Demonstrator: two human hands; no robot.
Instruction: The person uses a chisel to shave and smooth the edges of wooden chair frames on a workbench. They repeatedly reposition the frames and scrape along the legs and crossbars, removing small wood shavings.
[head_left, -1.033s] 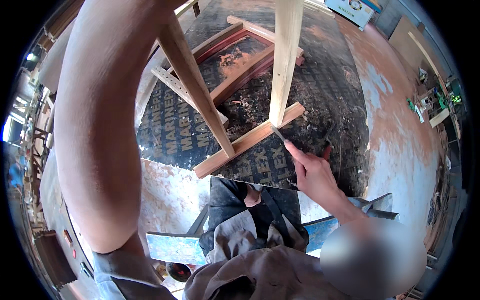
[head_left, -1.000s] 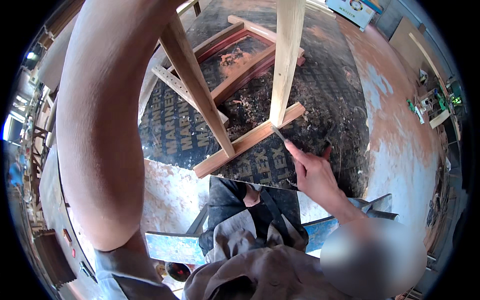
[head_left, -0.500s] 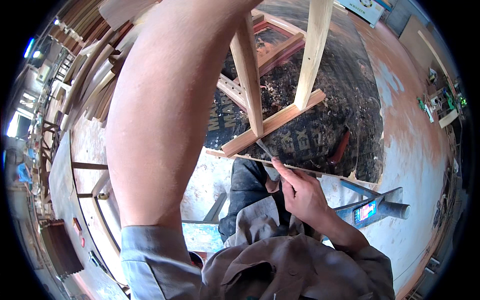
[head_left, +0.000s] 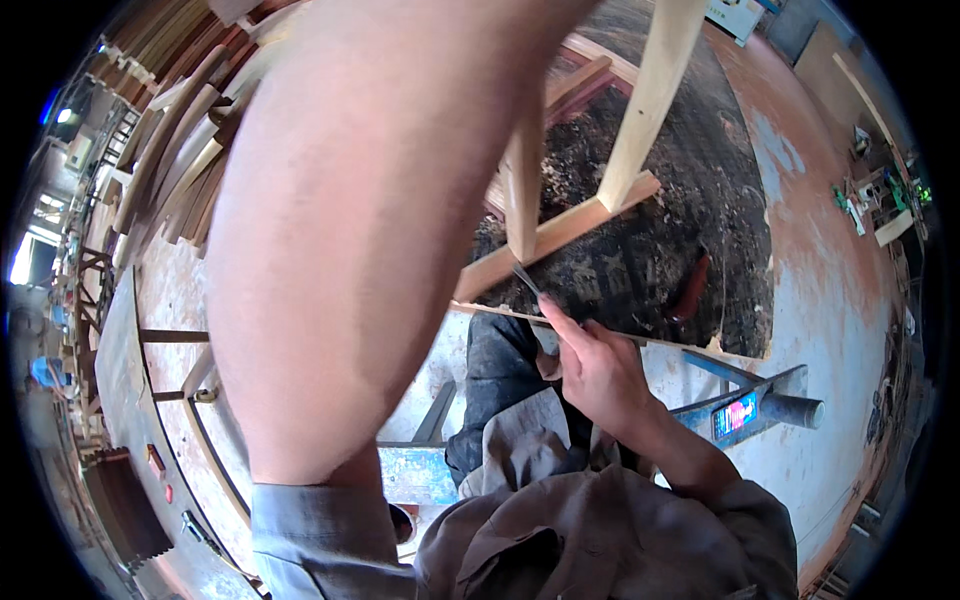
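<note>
Your right hand (head_left: 605,375) was closed around a thin metal tool (head_left: 531,284), its fingers curled and the index finger stretched along it towards the tip. That tip pointed at the near edge of a wooden strip (head_left: 570,232), right by the foot of the left post (head_left: 521,190); you couldn't be sure from this angle whether it touched. Your left forearm (head_left: 350,260) crossed the view and ran out past the far edge, so whether your left hand was spread or gripping cannot be told. The strip slanted over the near part of the black tabletop (head_left: 615,270), from near left to far right, its left end partly covered by your forearm. As for progress, you had both posts seated against the strip, the right post (head_left: 650,110) standing near its far right end, so that fitting looked done. The left joint seemed to be the part in hand, with attention to its near side apparently unfinished; how tight either joint was, and how much was left, could not be judged. A red handle (head_left: 690,288) lay to the right on the tabletop, well apart from the strip, and a reddish wooden frame (head_left: 580,85) lay beyond the posts, partly hidden.
</note>
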